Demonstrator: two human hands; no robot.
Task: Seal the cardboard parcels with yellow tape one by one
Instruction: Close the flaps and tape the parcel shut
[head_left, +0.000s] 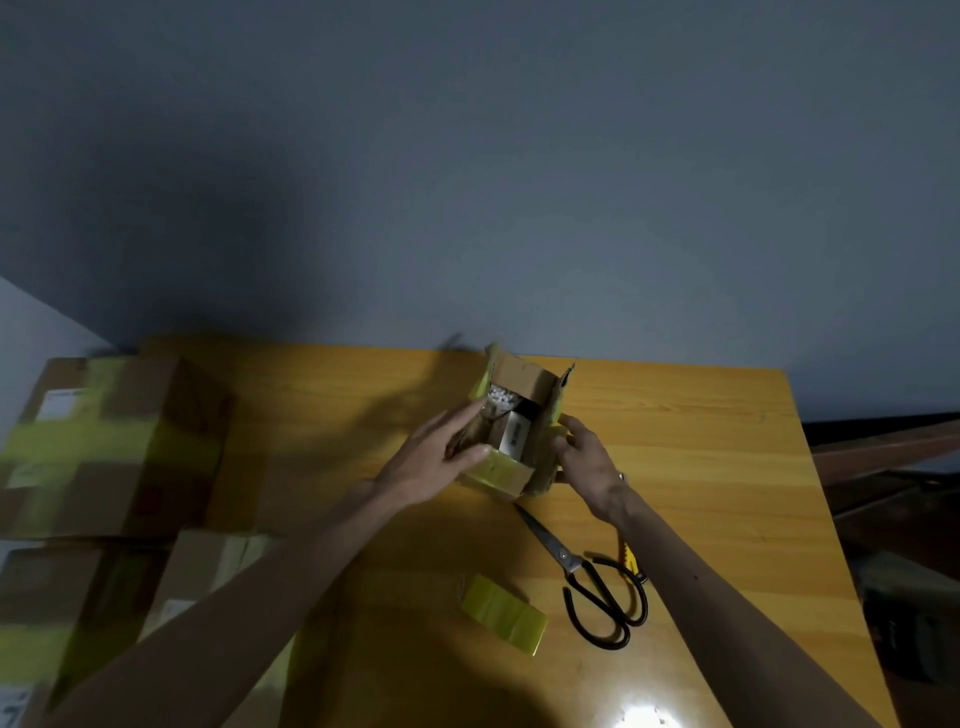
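A small cardboard parcel stands in the middle of the wooden table with its top flaps up. Inside it I see a white box and white filler. Old yellow tape clings to its sides. My left hand lies against the parcel's left side with straight fingers reaching over the left flap. My right hand presses the right flap and side with fingers mostly straight. A loose strip of yellow tape lies on the table nearer to me.
Black-handled scissors lie right of the tape strip, beside a yellow knife partly hidden by my right forearm. Larger cardboard boxes with yellow tape are stacked at the left. A grey wall stands behind the table.
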